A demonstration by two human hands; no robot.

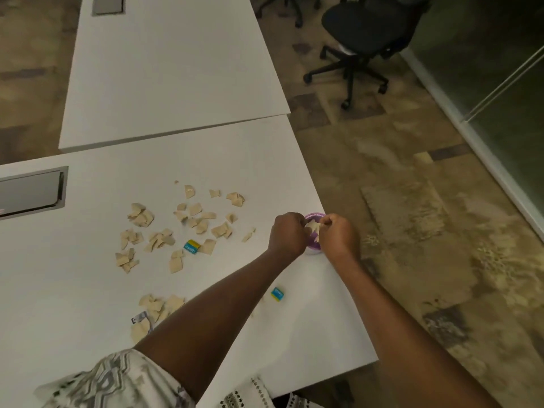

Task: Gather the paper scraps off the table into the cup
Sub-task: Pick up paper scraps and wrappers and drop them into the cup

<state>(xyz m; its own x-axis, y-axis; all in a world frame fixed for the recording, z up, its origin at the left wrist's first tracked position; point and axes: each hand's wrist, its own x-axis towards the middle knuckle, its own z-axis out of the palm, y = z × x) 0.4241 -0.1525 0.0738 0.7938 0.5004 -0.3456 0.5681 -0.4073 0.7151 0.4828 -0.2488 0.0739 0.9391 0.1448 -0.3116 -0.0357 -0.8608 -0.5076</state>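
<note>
Here, label by label, is what we see.

Cup: a small purple cup (314, 217) stands at the right edge of the white surface (206, 160), right of the frame's centre, mostly hidden behind our two hands.

Left hand: our left hand (288, 234) is curled over the cup's left side; its fingers (298, 219) are clenched at the rim, pinching a pale scrap (314, 231) over the cup's mouth.

Right hand: our right hand (340, 235) is curled over the cup's right side; its fingers (326, 221) are bent in and pinch the same bit of paper from the other side.

Paper scraps: many beige paper scraps (176, 228) lie scattered on the surface left of the cup, in the middle of the frame; a smaller heap (159, 307) lies lower, beside our left forearm.

Other bits: a blue-and-yellow packet (192, 247) sits among the scraps, and a second one (277, 294) lies between our forearms.

Surroundings: a black office chair (365, 30) stands on the patterned carpet (412, 219) at the upper right; a second white table (170, 69) adjoins at the upper left.
</note>
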